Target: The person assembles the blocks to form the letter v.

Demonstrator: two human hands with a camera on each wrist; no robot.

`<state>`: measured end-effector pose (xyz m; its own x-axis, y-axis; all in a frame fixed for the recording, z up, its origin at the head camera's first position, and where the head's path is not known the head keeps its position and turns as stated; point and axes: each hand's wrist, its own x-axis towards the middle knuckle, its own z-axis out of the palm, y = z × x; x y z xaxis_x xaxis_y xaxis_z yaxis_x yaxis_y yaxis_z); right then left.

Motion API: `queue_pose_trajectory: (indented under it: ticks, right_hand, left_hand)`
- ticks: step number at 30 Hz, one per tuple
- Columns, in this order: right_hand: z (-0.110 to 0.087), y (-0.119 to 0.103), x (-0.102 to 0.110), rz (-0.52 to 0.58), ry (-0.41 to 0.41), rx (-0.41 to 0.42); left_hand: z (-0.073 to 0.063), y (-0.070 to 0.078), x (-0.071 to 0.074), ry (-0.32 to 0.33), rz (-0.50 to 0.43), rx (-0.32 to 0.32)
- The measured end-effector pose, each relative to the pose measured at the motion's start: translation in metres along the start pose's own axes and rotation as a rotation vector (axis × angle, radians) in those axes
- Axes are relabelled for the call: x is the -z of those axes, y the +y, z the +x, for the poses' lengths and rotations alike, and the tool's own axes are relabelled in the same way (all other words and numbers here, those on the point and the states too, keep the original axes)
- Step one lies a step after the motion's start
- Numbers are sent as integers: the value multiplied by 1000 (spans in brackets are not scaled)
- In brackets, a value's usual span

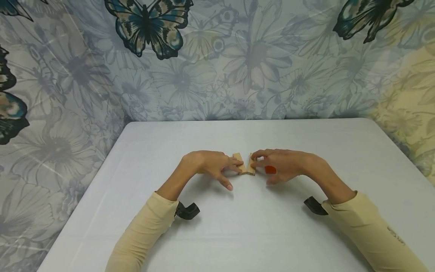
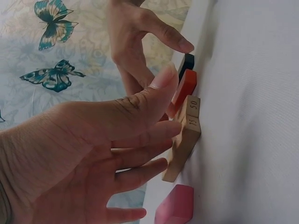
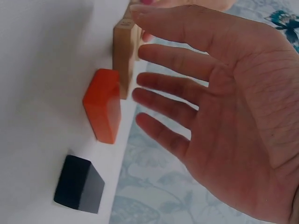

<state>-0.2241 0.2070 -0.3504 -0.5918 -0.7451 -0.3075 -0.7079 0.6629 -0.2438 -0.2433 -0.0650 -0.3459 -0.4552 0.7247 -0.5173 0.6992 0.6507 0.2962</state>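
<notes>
Two pale wooden blocks stand near the middle of the white table, their near ends close together and their far ends apart: a left wooden block (image 1: 236, 157) and a right wooden block (image 1: 251, 168). Numbers are printed on their end faces in the left wrist view. My left hand (image 1: 215, 165) has its fingertips right at the left block, thumb held away. From the other side, my right hand (image 1: 289, 163) reaches to the right block, its fingers loosely extended. An orange block (image 3: 103, 106) stands beside the right wooden block, partly under the right hand in the head view.
A black block (image 3: 77, 183) stands past the orange one, hidden by the right hand in the head view. A pink block (image 2: 177, 205) stands on the left hand's side. Black wrist mounts (image 1: 188, 210) project from both sleeves. Butterfly-patterned cloth (image 1: 210, 75) hangs behind the table (image 1: 224, 234).
</notes>
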Motion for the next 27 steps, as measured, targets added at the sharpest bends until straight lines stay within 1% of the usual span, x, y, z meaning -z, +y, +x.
queue_pose_trajectory:
  ticks: [4,6,9,13,19,24,27]
  right_hand:
    - [-3,0,0,-12,28,-1]
    - [-3,-1,0,-5,19,1]
    - [-2,-2,0,7,-15,-1]
    - [0,-3,0,13,-53,-32]
    - [0,-4,-1,14,-58,-38]
    - [0,-3,-1,13,-49,-35]
    - [-1,-2,-1,2,-29,-20]
  left_hand:
    - [-2,0,-1,22,-25,27]
    - [-2,0,-1,16,-47,43]
    - [-1,2,-2,-6,-62,49]
    - [1,5,-3,-30,-30,49]
    - [4,8,-5,-55,4,76]
    - [5,8,-4,-57,47,41]
    - [6,8,-4,-61,72,18]
